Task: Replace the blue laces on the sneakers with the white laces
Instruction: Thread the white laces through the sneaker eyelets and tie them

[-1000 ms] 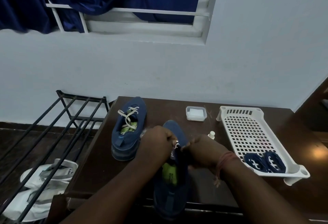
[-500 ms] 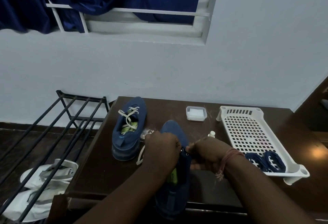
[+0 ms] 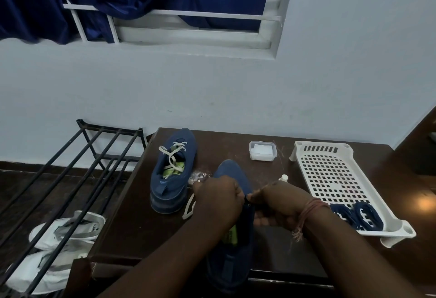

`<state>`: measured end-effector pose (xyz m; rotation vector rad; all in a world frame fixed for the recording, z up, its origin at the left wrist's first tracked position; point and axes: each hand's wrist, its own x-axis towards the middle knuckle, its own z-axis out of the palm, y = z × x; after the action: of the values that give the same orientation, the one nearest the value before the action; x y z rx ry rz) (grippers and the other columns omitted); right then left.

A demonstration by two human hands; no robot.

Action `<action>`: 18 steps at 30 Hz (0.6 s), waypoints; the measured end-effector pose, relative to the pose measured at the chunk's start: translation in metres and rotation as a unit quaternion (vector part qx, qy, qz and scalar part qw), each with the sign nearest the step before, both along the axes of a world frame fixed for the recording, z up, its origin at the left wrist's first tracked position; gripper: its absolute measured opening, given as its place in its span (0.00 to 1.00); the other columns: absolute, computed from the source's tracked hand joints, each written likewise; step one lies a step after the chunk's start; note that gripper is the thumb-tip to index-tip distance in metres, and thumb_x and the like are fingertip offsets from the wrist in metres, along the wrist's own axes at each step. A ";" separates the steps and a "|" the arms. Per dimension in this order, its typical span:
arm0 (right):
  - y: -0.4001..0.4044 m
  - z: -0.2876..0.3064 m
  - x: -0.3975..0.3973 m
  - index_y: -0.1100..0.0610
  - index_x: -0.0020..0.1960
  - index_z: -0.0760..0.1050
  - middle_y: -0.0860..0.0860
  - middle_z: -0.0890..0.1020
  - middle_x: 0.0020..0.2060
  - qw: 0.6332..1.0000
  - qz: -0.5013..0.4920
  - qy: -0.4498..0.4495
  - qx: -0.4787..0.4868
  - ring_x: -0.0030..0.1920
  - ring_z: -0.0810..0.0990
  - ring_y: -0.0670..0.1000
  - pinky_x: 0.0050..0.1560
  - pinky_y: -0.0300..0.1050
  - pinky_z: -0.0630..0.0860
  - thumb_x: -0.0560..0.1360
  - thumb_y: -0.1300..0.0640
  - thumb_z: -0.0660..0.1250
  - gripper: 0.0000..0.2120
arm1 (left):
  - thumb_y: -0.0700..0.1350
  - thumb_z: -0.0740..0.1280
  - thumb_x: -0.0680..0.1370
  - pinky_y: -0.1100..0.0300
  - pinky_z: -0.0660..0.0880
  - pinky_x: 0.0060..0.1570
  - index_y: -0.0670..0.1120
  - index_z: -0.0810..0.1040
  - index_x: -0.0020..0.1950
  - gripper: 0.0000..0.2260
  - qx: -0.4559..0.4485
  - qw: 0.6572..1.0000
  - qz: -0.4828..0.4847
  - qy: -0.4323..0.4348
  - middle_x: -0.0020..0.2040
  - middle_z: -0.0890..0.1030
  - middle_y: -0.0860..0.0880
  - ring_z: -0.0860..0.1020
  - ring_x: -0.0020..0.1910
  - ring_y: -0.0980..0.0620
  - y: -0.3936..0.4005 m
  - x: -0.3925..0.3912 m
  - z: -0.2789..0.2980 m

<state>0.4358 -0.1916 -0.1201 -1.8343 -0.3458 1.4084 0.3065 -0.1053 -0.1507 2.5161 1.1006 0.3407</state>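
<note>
Two blue sneakers sit on a dark wooden table (image 3: 132, 227). The far left sneaker (image 3: 173, 170) carries a loosely threaded white lace. The near sneaker (image 3: 232, 238) lies under my hands, toe pointing away. My left hand (image 3: 215, 201) is closed over its eyelet area, and a loop of white lace (image 3: 188, 207) hangs out to the left of it. My right hand (image 3: 277, 205) pinches the shoe's right edge close to the left hand; what its fingers hold is hidden. Two coiled blue laces (image 3: 356, 216) lie in the white tray.
A white perforated tray (image 3: 330, 175) stands at the right of the table. A small clear lidded box (image 3: 262, 150) and a little white bottle (image 3: 284, 177) sit behind the hands. A black metal rack (image 3: 70, 175) stands left, with white shoes (image 3: 66, 229) beneath.
Both hands have slid nearer along the near sneaker, from its toe end toward the tongue. The white lace loop has come into view left of my left hand.
</note>
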 end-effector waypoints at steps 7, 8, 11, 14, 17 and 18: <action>0.004 -0.009 0.003 0.64 0.53 0.79 0.61 0.83 0.47 1.000 -0.012 0.007 0.001 0.43 0.83 0.57 0.48 0.53 0.83 0.82 0.61 0.60 0.10 | 0.45 0.66 0.71 0.53 0.63 0.51 0.55 0.68 0.47 0.09 0.036 0.996 -0.006 -0.078 0.38 0.80 0.55 0.78 0.42 0.54 -0.007 -0.005 0.000; 0.004 -0.011 0.004 0.63 0.52 0.80 0.61 0.83 0.45 1.000 -0.002 0.007 0.004 0.42 0.83 0.57 0.47 0.52 0.83 0.81 0.62 0.60 0.10 | 0.44 0.64 0.70 0.51 0.67 0.53 0.56 0.67 0.46 0.10 0.016 0.996 -0.013 -0.090 0.36 0.80 0.55 0.78 0.41 0.54 -0.006 -0.005 -0.001; 0.004 -0.015 0.003 0.64 0.51 0.81 0.59 0.81 0.40 0.999 0.033 -0.023 -0.014 0.34 0.80 0.53 0.34 0.45 0.79 0.79 0.64 0.60 0.10 | 0.45 0.62 0.69 0.47 0.72 0.53 0.56 0.65 0.44 0.08 -0.024 0.995 -0.030 -0.093 0.34 0.81 0.56 0.79 0.38 0.56 -0.006 -0.007 0.002; 0.008 -0.006 0.000 0.68 0.45 0.78 0.58 0.76 0.30 0.999 -0.023 -0.042 -0.008 0.26 0.72 0.52 0.27 0.42 0.69 0.75 0.67 0.58 0.10 | 0.47 0.66 0.73 0.49 0.70 0.55 0.55 0.72 0.44 0.05 -0.059 0.990 0.007 -0.126 0.39 0.82 0.58 0.79 0.43 0.58 -0.002 -0.008 0.013; 0.015 0.013 0.009 0.66 0.43 0.74 0.59 0.79 0.33 0.951 -0.244 -0.042 0.186 0.30 0.79 0.53 0.33 0.44 0.78 0.77 0.69 0.54 0.11 | 0.40 0.64 0.75 0.49 0.75 0.54 0.55 0.76 0.46 0.10 -0.105 0.980 0.069 -0.155 0.44 0.82 0.57 0.80 0.48 0.54 0.019 -0.012 0.031; 0.014 0.019 0.014 0.63 0.47 0.73 0.58 0.81 0.38 0.911 -0.311 -0.099 0.252 0.36 0.82 0.53 0.41 0.47 0.81 0.79 0.65 0.54 0.09 | 0.37 0.62 0.74 0.48 0.77 0.53 0.55 0.77 0.46 0.12 -0.131 0.976 0.073 -0.155 0.44 0.82 0.57 0.80 0.47 0.54 0.026 -0.016 0.038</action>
<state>0.4495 -0.1772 -0.1013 -1.4645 -0.1743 0.6186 0.2908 -0.0792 -0.1126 2.0734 1.1234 0.5675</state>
